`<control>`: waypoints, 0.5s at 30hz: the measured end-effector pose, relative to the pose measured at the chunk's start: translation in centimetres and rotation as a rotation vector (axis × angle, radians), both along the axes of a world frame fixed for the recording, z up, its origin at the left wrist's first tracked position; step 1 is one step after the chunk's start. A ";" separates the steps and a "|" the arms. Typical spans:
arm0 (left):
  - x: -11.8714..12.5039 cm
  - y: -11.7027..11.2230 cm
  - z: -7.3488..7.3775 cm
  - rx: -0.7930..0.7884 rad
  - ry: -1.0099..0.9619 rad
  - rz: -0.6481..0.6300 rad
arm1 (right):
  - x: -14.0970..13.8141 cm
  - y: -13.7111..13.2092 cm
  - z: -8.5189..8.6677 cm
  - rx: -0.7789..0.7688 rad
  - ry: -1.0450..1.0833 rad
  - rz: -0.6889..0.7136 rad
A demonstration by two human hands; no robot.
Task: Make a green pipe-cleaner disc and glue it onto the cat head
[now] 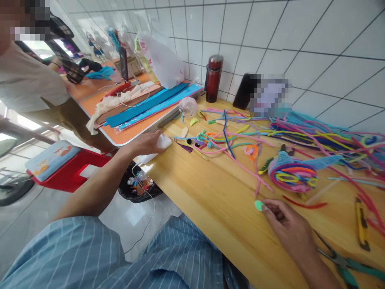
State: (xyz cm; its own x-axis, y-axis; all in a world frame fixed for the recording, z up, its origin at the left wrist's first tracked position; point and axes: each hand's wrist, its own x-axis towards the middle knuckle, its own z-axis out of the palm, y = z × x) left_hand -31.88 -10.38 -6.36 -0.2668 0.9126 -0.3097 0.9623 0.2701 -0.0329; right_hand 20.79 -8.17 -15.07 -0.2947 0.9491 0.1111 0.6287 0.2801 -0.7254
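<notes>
My right hand (288, 226) pinches a small green disc (258, 206) between thumb and fingers, low over the front of the wooden table (192, 176). At the table's left edge, my left hand (149, 142) is closed around a white object (164, 141) whose kind I cannot make out; the fingers partly cover it. Beyond the right hand sits a coiled pipe-cleaner piece (293, 172) in blue, pink and purple, with yellow loops. A red pipe cleaner (305, 204) lies just past the fingers. Teal-handled pliers (343, 263) rest beside the right wrist.
Many colored pipe cleaners (319, 132) spread across the table's back. A yellow cutter (361, 224) lies at right. A red thermos (213, 78) and a black phone (245, 91) stand by the wall. Below left are a bin (138, 192) and a red stool (69, 168); a person (33, 80) stands beyond.
</notes>
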 end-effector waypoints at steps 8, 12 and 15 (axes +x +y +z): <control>-1.4 4.0 -0.4 0.016 0.030 0.079 | -0.2 -0.4 0.4 0.030 0.038 0.040; -1.5 5.0 -0.3 0.038 0.033 0.083 | -0.3 -0.4 0.3 0.043 0.044 0.042; -1.0 4.9 0.4 0.038 0.039 0.049 | -0.4 -0.5 0.3 0.037 0.050 0.049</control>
State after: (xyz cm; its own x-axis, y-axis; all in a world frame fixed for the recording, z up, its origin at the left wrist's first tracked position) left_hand -32.87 -5.51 -6.00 -0.3222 0.9093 -0.2636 0.9462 0.3183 -0.0585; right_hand 20.43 -8.65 -14.76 -0.3341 0.9286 0.1617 0.5768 0.3371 -0.7441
